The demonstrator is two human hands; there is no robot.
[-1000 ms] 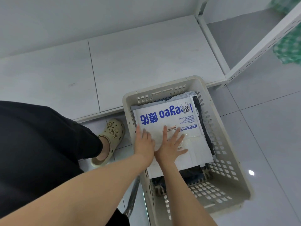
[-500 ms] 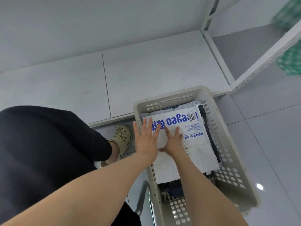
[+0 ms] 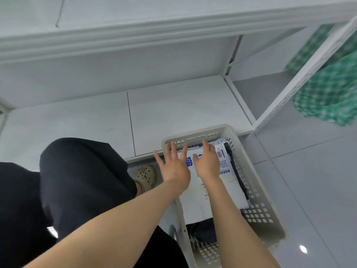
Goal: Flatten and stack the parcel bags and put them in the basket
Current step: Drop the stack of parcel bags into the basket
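A cream plastic basket [image 3: 257, 190] with perforated walls stands on the floor tiles. Inside it lies a flat white parcel bag [image 3: 222, 192] with blue print, on top of darker bags [image 3: 204, 231] that stick out at the near end and right side. My left hand [image 3: 173, 167] hovers over the basket's far left corner, fingers spread and straight. My right hand [image 3: 207, 161] sits over the bag's far end with fingers loosely bent, holding nothing. Whether either hand touches the bag is unclear.
A white low shelf board [image 3: 173, 111] lies just beyond the basket, under another shelf [image 3: 135, 37]. A white perforated upright [image 3: 301, 78] stands at the right, with green checked cloth [image 3: 332, 89] behind it. My knee in black trousers [image 3: 83, 180] and a beige clog [image 3: 146, 176] are left of the basket.
Both hands slid from the middle of the white bag toward its far end. The view tilted up, bringing the upper shelf and green cloth into sight.
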